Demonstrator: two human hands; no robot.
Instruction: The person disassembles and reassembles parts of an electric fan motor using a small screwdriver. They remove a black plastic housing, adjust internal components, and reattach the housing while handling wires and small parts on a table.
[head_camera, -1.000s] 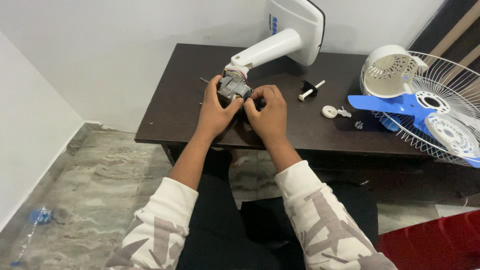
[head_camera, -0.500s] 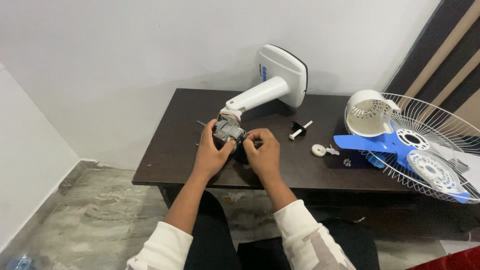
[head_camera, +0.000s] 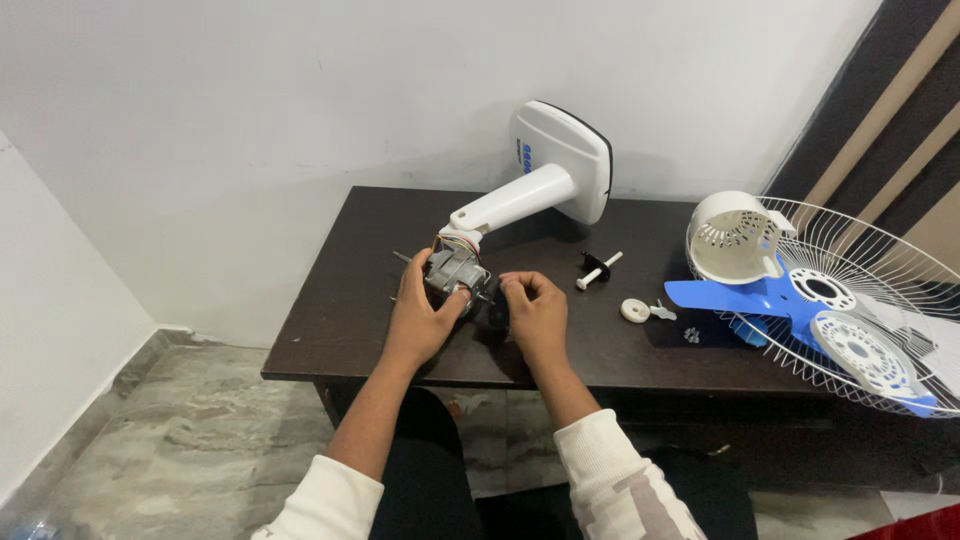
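The left hand (head_camera: 425, 315) is wrapped around a grey fan motor (head_camera: 455, 272), fingers closed on its body and holding it just above the dark counter (head_camera: 330, 330). The motor sits at the end of a white fan neck (head_camera: 510, 200), whose long axis runs up toward two o'clock to the white base (head_camera: 565, 160) standing near the wall. The right hand (head_camera: 535, 312) lies at three o'clock of the motor, touching it; its fingertips (head_camera: 507, 287) are pinched together on a small dark part at the motor's front, though what they grip is too small to tell. Both hands are about equally near the motor. Farther off at three o'clock lie a black-and-white knob (head_camera: 598, 268), a white cap (head_camera: 635, 310), a blue blade (head_camera: 760, 295), a white motor cover (head_camera: 735, 235) and a wire grille (head_camera: 880, 300).
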